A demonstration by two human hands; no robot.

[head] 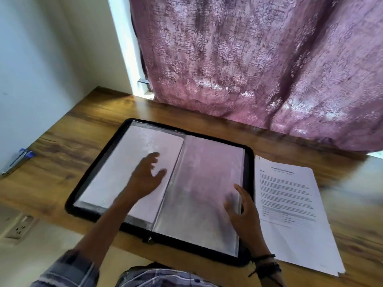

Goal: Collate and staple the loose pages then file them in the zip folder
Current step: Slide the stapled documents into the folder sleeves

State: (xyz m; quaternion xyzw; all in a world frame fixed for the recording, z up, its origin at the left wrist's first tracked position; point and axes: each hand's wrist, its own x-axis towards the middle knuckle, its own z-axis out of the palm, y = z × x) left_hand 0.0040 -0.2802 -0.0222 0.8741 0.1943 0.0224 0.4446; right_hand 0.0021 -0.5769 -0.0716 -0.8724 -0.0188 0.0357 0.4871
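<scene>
1. The left grip (148, 177) is spread, fingers apart, over the left-hand plastic sleeve of the open zip folder (249, 162). Whether it touches the sleeve or is just above it is lost in blur.
2. The right grip (242, 212) is spread and loose too, fingertips at the outer edge of the right-hand sleeve, holding nothing.
3. The printed pages (290, 204) lie stacked on the counter (83, 125) just right of the right grip, beside the folder's black rim and outside the folder.
4. Well left of the left grip, at the counter's edge, sits a blue object (22, 156), too blurred to name.
5. Beyond both grips a mauve curtain (248, 59) hangs down to the counter.
</scene>
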